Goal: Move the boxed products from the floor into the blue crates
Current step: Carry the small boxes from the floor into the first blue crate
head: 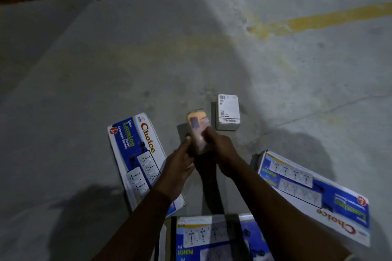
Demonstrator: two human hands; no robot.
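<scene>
Pickup step: both hands, left (177,172) and right (222,152), grip a small yellow-topped box (198,129) above the floor (191,48) mid-scene; next move likely needs locating the blue crates, none in view.

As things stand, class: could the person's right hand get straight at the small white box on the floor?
Probably not at once: the right hand and left hand both grip a small packet. The white box lies just beyond, nothing covering it.
</scene>
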